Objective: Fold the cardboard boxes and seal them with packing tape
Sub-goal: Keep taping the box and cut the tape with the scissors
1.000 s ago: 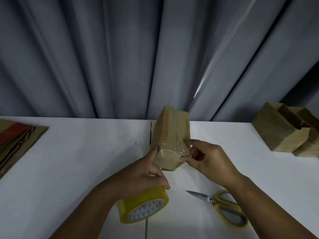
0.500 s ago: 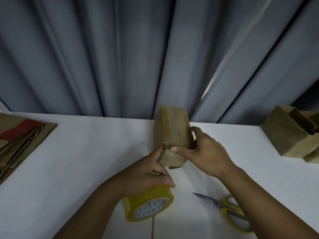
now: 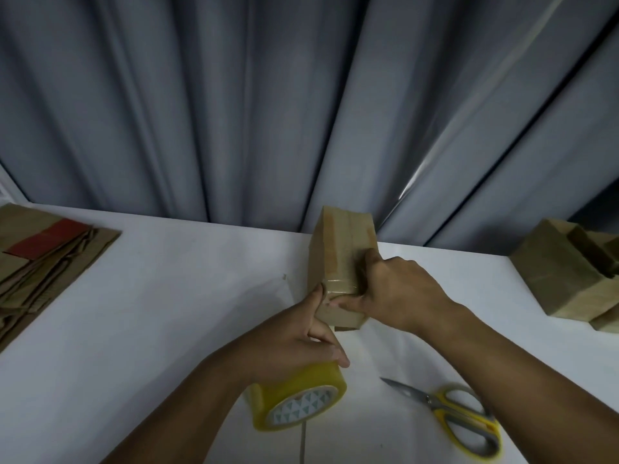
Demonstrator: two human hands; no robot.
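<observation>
From my remote seat I see a grey curtain [image 3: 234,95] filling the back, with the white table [image 3: 167,296] under it. A stack of flat cardboard [image 3: 43,259] lies at its left edge, and folded boxes [image 3: 569,272] sit at the far right. The small box [image 3: 341,256] stands on end mid-table, glossy tape across its near face. My right hand [image 3: 398,296] clasps it, thumb pressed on the tape, fingers round the right side. My left hand [image 3: 301,339] curls over the yellow tape roll [image 3: 298,400], one finger raised to the box's left edge, seemingly touching. Yellow-handled scissors [image 3: 452,410] lie near the right forearm.
</observation>
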